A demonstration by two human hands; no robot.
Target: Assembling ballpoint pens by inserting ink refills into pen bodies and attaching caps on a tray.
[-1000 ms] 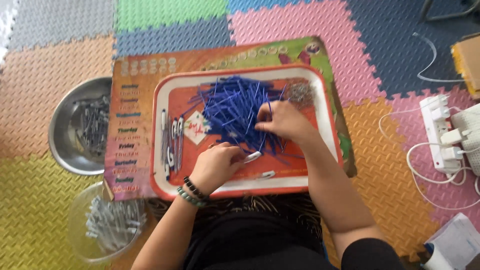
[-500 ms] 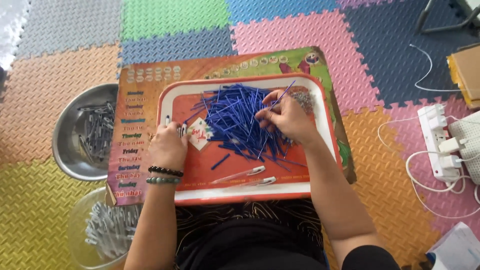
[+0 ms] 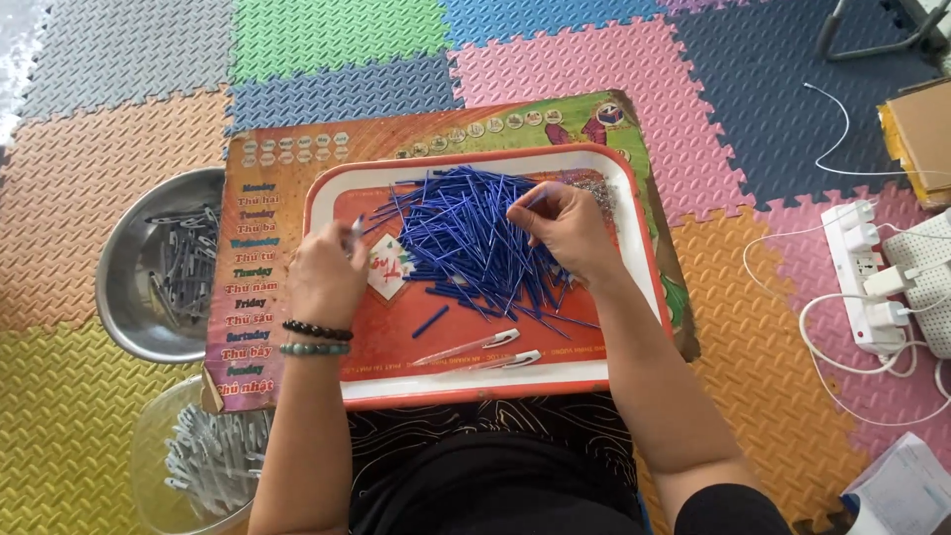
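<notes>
An orange tray with a white rim (image 3: 475, 384) lies on a colourful printed board (image 3: 265, 198) in front of me. A heap of thin blue pen refills (image 3: 451, 233) covers the tray's middle. My right hand (image 3: 560, 230) rests on the heap's right side and pinches one blue refill between its fingertips. My left hand (image 3: 327, 272), with two bead bracelets on the wrist, is at the tray's left side, closed on a clear pen barrel (image 3: 357, 229). Two clear pen barrels (image 3: 480, 352) lie near the tray's front edge.
A metal bowl (image 3: 134, 307) with grey pen parts sits at the left. A clear plastic bowl (image 3: 149, 451) of whitish pen parts is at the lower left. A white power strip (image 3: 864, 277) with plugs and cables lies on the foam mats at the right.
My left hand moved from the tray's front middle to its left side and picked up a clear barrel. My right hand stayed on the blue heap and lifted a refill.
</notes>
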